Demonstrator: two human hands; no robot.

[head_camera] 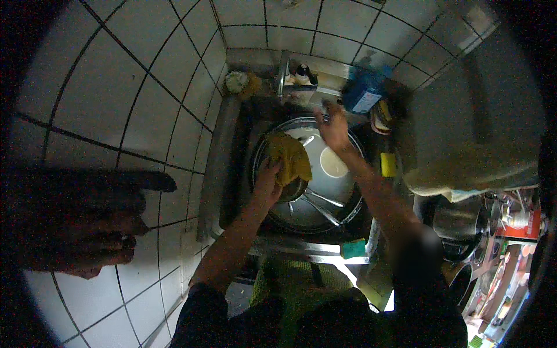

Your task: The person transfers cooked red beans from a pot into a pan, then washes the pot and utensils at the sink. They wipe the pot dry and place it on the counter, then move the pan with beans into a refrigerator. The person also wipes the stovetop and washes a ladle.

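A large round metal basin [278, 224] sits in the sink before me, with whitish water or metal showing inside. My left hand [269, 177] grips a yellow cloth [290, 158] at the basin's left side. Beneath the cloth a rounded vessel, perhaps a bowl [296, 190], shows partly; the cloth hides the rest. My right hand [334, 128] is over the basin's far right rim, fingers apart, with nothing visible in it. A small white round dish or cup [334, 162] lies below my right wrist. Several pieces of metal cutlery [322, 208] rest in the basin's near part.
Another person's hand [87, 222] points in from the left. Behind the basin stand a blue bottle [365, 95] and a tap [283, 78]. A yellow sponge [388, 165] lies right, a green one [353, 249] on the near edge. A metal pot [459, 219] stands right. Tiled walls [139, 100] enclose the sink.
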